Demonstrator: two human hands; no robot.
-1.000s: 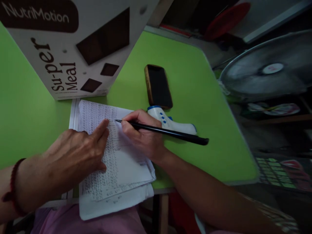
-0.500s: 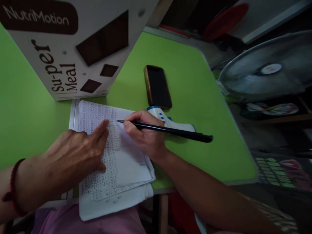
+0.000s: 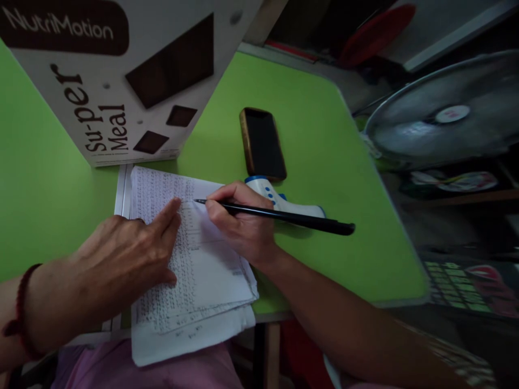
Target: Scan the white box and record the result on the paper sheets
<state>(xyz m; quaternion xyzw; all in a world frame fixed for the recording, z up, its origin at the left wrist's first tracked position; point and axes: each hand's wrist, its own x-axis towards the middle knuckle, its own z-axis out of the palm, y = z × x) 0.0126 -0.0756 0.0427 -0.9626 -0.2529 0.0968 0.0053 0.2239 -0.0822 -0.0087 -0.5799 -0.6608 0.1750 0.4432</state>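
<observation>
At nine o'clock on the papers, my left hand lies unclenched, seemingly steadying them, while my right hand pinches the pen.

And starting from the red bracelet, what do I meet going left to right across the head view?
Red bracelet → left hand → right hand with the black pen → fan.
</observation>
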